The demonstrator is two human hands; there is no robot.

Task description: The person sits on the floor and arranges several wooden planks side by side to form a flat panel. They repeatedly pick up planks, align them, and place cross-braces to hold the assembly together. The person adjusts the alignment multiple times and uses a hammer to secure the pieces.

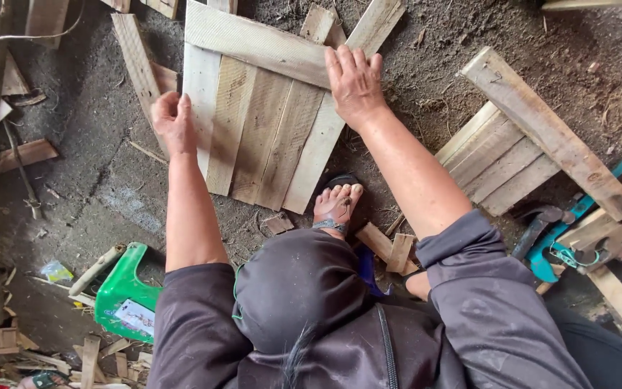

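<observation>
Floor: bare dark packed earth [426, 43], littered with wood chips. Offcut planks [30, 153] scattered well left of the grip. Green plastic stool [120, 292] lower left. Second slatted panel [502, 155] lies right. Even daylight.

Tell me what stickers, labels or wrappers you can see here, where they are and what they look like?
Label: stuck on the green plastic stool at lower left, beside the person's left arm; a pale rectangle with small dark print, tilted.
Wrapper: lying on the dirt floor left of the stool; small, crumpled, clear plastic with yellow and green.
No signs or screens show.
</observation>
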